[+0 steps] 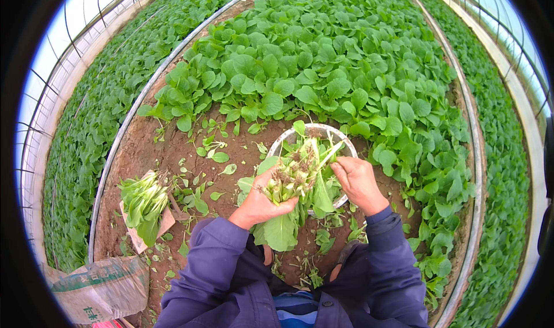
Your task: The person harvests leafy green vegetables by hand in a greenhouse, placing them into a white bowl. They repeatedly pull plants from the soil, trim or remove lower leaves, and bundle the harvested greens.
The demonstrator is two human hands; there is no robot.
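A bunch of leafy greens [291,181] rests in the grip of my left hand [257,202], its pale stem bases and soil-covered roots facing up and its leaves hanging below. At the bunch's right side, the fingertips of my right hand [359,183] pinch a pale, leafy stalk [328,154]. Both hands are over a round, pale bucket [349,144] on the soil. More green leaves show inside its rim, though the bunch hides most of the interior.
Left of me, a pile of pulled greens [145,202] lies on a small board [168,221]. A woven plastic sack [106,289] bearing writing sits lower left. Loose leaves [220,157] litter the soil. Dense growing greens [303,64] stand ahead, between long pale pipes [125,124].
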